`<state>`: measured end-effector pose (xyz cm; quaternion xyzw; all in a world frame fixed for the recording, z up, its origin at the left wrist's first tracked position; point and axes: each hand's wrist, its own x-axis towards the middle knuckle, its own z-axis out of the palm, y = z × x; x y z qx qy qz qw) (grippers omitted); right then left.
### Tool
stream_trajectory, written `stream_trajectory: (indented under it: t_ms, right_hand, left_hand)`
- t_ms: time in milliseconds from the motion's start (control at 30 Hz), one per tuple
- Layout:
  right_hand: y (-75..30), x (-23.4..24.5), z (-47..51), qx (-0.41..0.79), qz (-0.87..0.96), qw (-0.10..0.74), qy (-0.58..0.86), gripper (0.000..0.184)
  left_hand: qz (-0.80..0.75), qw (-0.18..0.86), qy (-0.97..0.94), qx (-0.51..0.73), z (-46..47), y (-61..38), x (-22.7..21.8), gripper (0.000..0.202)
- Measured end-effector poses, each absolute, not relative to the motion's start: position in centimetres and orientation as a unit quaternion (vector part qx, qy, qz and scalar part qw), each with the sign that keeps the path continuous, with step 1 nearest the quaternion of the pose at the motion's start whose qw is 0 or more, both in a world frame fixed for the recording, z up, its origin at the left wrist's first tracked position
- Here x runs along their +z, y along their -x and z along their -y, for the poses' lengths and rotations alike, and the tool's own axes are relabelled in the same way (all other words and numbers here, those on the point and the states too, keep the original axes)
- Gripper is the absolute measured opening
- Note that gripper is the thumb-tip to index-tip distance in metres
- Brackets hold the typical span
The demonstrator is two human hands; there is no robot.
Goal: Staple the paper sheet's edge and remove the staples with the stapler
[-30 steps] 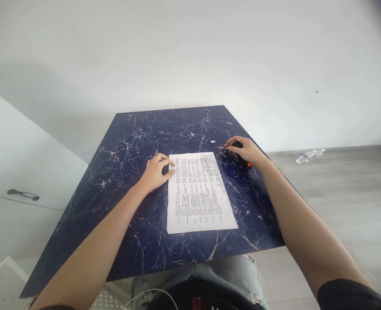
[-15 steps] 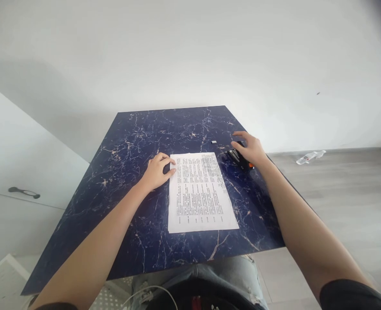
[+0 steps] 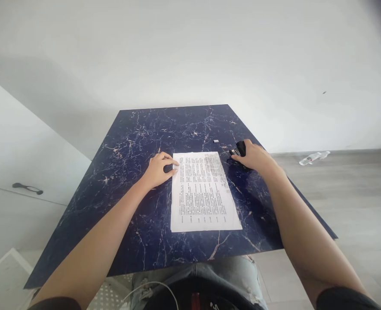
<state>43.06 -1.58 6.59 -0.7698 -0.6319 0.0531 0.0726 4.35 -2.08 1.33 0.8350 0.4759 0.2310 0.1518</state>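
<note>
A stack of printed paper sheets (image 3: 200, 193) lies flat on the dark blue marbled table in front of me. My left hand (image 3: 161, 170) rests at its upper left edge; thumb and index fingertip touch the paper, spread apart, with the other fingers on the tabletop. Right of the paper, my right hand (image 3: 255, 157) is wrapped over a black stapler (image 3: 241, 148), its thumb on the near side. Much of the stapler is hidden under the hand. A small whitish block, perhaps a strip of staples (image 3: 216, 141), lies between the paper and the stapler's far side.
The marbled table (image 3: 139, 142) reaches back to a white wall. At left stands a white cabinet with a dark handle (image 3: 27, 188). A clear plastic piece (image 3: 314, 158) lies on the floor at right. A white cable (image 3: 152, 284) crosses my lap.
My right hand has come down and closed around the stapler, where before its fingers were spread above it. The left hand stays at the paper's edge. The view has shifted slightly.
</note>
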Motion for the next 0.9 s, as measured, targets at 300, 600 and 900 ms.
stream_trajectory:
  t_ms: [300,600,900]
  right_hand:
    - [-35.2,8.4,5.2,0.308,0.71,0.21,0.597,0.041]
    - [-29.1,4.6,7.7,0.281,0.804,0.183,0.491,0.032]
    - [-43.4,4.8,11.3,0.333,0.727,0.185,0.571,0.047]
  left_hand:
    - [-0.489,0.142,-0.834,0.213,2.2,-4.6,1.6,0.019]
    - [-0.479,0.216,-0.779,0.343,1.2,-4.0,1.1,0.021]
    - [-0.487,0.236,-0.758,0.364,0.9,-3.9,0.7,0.016]
